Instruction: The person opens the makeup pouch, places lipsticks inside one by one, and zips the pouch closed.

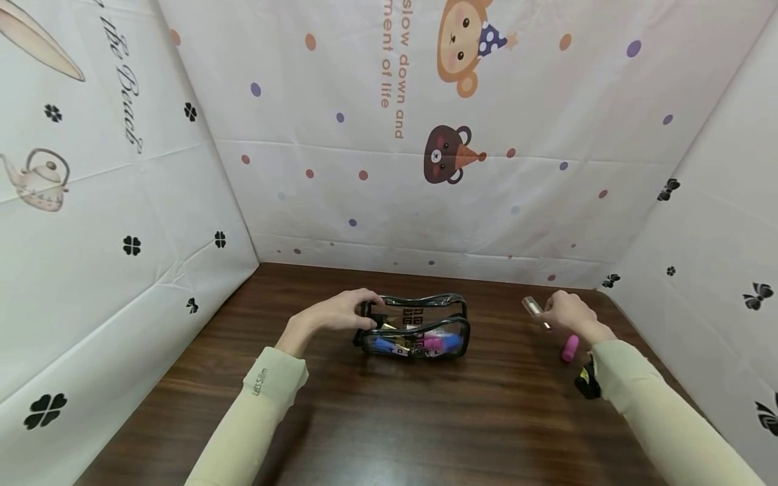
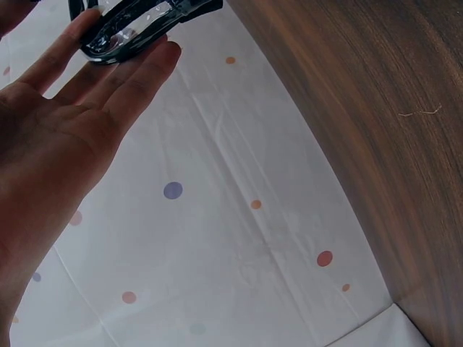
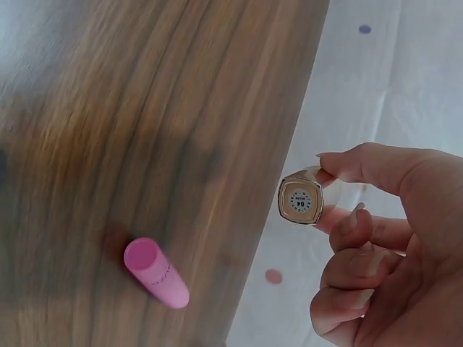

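Note:
A clear cosmetic pouch with black trim (image 1: 419, 327) stands on the table, and several small items, blue, pink and gold among them, show through its side. My left hand (image 1: 340, 310) grips the pouch's left end, thumb on the near side; in the left wrist view the fingers (image 2: 137, 87) lie against its black edge. To the right, my right hand (image 1: 568, 314) pinches a slim lip gloss tube (image 1: 532, 308) between thumb and fingers, above the table. Its gold square end (image 3: 301, 202) carries a round label reading 04. Below that hand lies a pink tube (image 1: 570, 347).
A black item with a yellow mark (image 1: 587, 382) lies beside the right sleeve, partly hidden by it. The dark wooden table (image 1: 389, 418) meets printed white cloth walls (image 1: 340, 189) at the back and on both sides.

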Motion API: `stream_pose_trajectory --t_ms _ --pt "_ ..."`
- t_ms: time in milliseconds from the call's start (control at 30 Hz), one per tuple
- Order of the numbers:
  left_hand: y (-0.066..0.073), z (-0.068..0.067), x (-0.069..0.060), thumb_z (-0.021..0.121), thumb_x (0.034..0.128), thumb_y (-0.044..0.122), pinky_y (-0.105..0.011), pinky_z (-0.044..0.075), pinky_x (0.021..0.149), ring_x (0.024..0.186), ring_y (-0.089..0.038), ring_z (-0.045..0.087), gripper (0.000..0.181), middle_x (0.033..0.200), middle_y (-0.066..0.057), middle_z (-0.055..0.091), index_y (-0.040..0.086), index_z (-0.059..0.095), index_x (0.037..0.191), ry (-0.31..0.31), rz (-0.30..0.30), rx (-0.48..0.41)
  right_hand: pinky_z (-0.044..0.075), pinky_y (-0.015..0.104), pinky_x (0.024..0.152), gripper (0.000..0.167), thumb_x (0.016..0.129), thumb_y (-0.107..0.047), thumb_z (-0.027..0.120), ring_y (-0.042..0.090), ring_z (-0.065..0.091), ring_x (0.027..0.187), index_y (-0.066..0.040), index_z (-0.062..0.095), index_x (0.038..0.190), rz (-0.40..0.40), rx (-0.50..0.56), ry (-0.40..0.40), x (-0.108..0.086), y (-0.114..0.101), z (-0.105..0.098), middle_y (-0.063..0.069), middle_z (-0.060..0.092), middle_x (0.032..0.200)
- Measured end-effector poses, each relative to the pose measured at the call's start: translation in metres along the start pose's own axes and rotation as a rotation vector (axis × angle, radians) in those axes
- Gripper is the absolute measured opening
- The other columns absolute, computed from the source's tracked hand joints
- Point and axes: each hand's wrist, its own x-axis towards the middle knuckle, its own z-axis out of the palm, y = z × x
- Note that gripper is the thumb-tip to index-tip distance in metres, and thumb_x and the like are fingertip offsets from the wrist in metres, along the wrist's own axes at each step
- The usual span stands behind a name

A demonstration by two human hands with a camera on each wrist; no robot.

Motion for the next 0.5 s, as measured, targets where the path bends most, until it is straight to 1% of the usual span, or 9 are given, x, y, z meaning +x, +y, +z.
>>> stream_pose_trajectory --t_ms 133,267,367,500 --pt "-0.001 0.000 0.001 0.062 0.0920 0.028 -0.047 0.043 0.101 0.130 -0.025 0.047 0.043 0.143 -0.005 0.048 0.021 0.053 0.134 -0.002 0.003 0.007 0.038 0.034 0.051 0.029 0.085 -0.031 0.064 0.018 0.054 0.062 -0.003 0.070 0.081 -0.021 0.001 -0.003 0.002 -0.012 0.002 0.008 0.069 0.070" --pt "0.000 0.001 0.001 0.062 0.0921 0.028 -0.047 0.043 0.101 0.130 -0.025 0.047 0.043 0.144 -0.004 0.047 0.021 0.053 0.134 -0.003 -0.003 0.000 0.038 0.033 0.051 0.030 0.085 -0.031 0.065 0.018 0.054 0.062 -0.002 0.072 0.085 -0.059 0.005 0.006 0.005 -0.023 0.003 0.007 0.069 0.071" --pt "0.000 0.001 0.001 0.062 0.0923 0.028 -0.047 0.043 0.101 0.131 -0.025 0.047 0.043 0.144 -0.004 0.047 0.021 0.053 0.134 -0.004 -0.008 -0.003 0.036 0.032 0.050 0.029 0.085 -0.032 0.067 0.016 0.050 0.061 -0.004 0.072 0.083 -0.095 0.006 0.024 0.007 -0.033 0.003 0.004 0.066 0.069" --pt "0.000 0.001 0.000 0.062 0.0923 0.028 -0.048 0.042 0.101 0.131 -0.026 0.046 0.044 0.144 -0.005 0.047 0.021 0.053 0.134 -0.005 -0.011 -0.004 0.036 0.031 0.050 0.026 0.084 -0.032 0.068 0.016 0.050 0.061 -0.007 0.072 0.078 -0.136 0.013 0.036 0.008 -0.047 0.000 0.003 0.065 0.069"
